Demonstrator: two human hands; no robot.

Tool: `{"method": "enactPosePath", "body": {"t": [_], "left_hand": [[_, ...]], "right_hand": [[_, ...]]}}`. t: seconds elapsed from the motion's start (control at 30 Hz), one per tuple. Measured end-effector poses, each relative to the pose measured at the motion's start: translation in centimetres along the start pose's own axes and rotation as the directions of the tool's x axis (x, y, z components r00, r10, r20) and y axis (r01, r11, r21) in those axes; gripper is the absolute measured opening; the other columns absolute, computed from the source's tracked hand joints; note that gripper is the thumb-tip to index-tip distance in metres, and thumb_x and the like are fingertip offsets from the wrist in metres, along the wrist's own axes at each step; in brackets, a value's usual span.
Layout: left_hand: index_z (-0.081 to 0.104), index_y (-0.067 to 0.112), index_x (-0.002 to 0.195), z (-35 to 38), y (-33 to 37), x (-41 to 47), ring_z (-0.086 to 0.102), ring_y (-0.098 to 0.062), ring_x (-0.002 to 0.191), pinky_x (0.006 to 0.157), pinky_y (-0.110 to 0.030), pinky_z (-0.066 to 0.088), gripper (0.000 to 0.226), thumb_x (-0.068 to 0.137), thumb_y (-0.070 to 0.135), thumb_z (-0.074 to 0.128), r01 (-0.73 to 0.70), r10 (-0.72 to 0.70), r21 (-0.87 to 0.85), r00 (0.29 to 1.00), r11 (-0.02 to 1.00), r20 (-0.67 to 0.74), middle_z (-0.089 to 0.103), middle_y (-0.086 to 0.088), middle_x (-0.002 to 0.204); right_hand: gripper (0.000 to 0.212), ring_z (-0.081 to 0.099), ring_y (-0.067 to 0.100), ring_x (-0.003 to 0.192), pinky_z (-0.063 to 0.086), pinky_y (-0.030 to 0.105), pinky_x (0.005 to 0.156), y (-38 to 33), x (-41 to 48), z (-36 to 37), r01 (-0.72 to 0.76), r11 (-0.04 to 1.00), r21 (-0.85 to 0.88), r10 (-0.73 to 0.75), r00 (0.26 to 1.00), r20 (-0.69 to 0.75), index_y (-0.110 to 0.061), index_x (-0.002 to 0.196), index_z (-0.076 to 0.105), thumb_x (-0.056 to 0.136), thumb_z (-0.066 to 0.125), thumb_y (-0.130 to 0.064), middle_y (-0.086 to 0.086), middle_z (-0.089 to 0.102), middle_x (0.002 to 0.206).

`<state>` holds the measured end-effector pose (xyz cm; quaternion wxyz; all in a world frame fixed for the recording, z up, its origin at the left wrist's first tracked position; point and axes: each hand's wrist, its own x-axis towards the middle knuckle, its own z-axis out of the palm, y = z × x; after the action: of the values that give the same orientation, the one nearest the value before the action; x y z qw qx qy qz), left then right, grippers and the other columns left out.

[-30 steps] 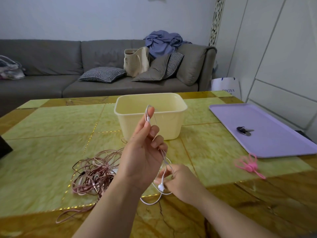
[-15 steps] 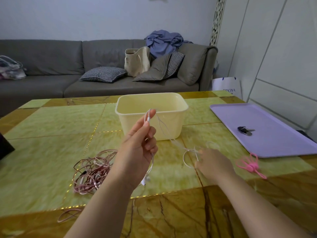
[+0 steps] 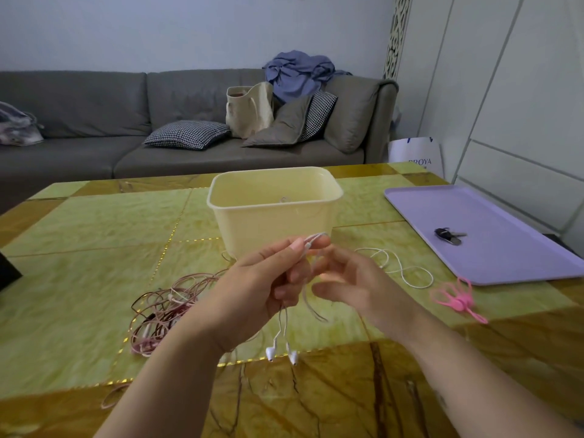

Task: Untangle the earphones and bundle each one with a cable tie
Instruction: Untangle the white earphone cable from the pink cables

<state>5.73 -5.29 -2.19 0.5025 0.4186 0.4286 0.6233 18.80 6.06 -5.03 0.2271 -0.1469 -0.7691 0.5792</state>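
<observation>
The white earphones [image 3: 269, 353] being held up just in front of the cream plastic tub [image 3: 275, 222].
The left hand [image 3: 262, 289] is pinching the thin, smooth cord [image 3: 400, 269], two glossy buds [image 3: 293, 357] dangling below; the right hand [image 3: 350, 279], fingers curled alongside, is too blurred to tell its grasp. Slack cord is looping on the marbled table [image 3: 94, 248] right of the tub.

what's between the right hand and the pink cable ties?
Head view: a loose loop of the white earphone cord lies on the table between the right hand and the pink cable ties; nothing else there.
</observation>
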Motion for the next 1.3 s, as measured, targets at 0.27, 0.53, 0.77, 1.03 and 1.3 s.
{"method": "enactPosePath", "body": {"t": [0.27, 0.53, 0.77, 1.03, 1.3], "left_hand": [[0.073, 0.017, 0.084, -0.7, 0.3, -0.2, 0.027, -0.005, 0.045, 0.045, -0.015, 0.028, 0.028, 0.084, 0.031, 0.049, 0.068, -0.068, 0.004, 0.997, 0.998, 0.023, 0.034, 0.006, 0.057], [0.072, 0.019, 0.075, -1.3, 0.6, -0.9, 0.027, -0.006, 0.048, 0.047, -0.014, 0.031, 0.031, 0.085, 0.036, 0.048, 0.170, -0.186, 0.231, 0.981, 0.958, 0.050, 0.034, 0.007, 0.057], [0.066, 0.020, 0.063, -1.2, 0.7, -0.6, 0.029, -0.006, 0.044, 0.045, -0.016, 0.032, 0.030, 0.083, 0.030, 0.047, 0.062, -0.059, 0.051, 0.997, 0.997, -0.056, 0.033, 0.006, 0.054], [0.070, 0.020, 0.066, -0.8, 0.7, -0.7, 0.046, -0.012, 0.050, 0.051, -0.020, 0.042, 0.028, 0.082, 0.027, 0.048, 0.044, -0.044, 0.006, 0.998, 0.999, -0.037, 0.042, 0.003, 0.056], [0.069, 0.016, 0.068, -0.6, 1.3, -1.1, 0.034, -0.007, 0.042, 0.048, -0.019, 0.040, 0.028, 0.084, 0.024, 0.047, 0.158, -0.156, -0.013, 0.985, 0.987, 0.073, 0.036, 0.005, 0.053]], "right_hand": [[0.012, 0.062, 0.017, 0.064, 0.054, 0.029, 0.066, -0.8, -0.2, -1.9, -0.089, 0.879, 0.469, 0.046, 0.994, 0.103, -0.013, 0.066, 0.065, 0.066, 0.074, -0.021, 0.012, 0.061, 0.077], [0.034, 0.022, 0.008, 0.037, 0.014, 0.028, 0.050, -0.7, 0.2, -3.3, -0.068, 0.853, 0.518, 0.209, 0.953, -0.218, -0.015, 0.056, 0.049, 0.088, 0.054, -0.023, -0.005, 0.025, 0.046], [0.035, 0.031, 0.002, 0.038, 0.027, 0.026, 0.052, 3.4, 0.8, -4.3, -0.279, 0.960, 0.027, 0.257, 0.836, -0.484, -0.017, 0.060, 0.055, 0.093, 0.055, -0.030, -0.013, 0.037, 0.041], [0.016, 0.055, 0.001, 0.082, 0.037, 0.007, 0.067, 3.3, 0.6, -0.1, -0.230, 0.885, -0.406, 0.100, 0.943, -0.316, -0.021, 0.094, 0.063, 0.096, 0.049, -0.030, -0.017, 0.058, 0.083], [0.051, 0.060, 0.024, 0.109, 0.040, 0.040, 0.105, -0.7, -0.8, 0.8, 0.143, 0.971, 0.194, -0.151, 0.988, 0.027, -0.014, 0.121, 0.057, 0.080, 0.048, -0.042, 0.006, 0.070, 0.101]]}}
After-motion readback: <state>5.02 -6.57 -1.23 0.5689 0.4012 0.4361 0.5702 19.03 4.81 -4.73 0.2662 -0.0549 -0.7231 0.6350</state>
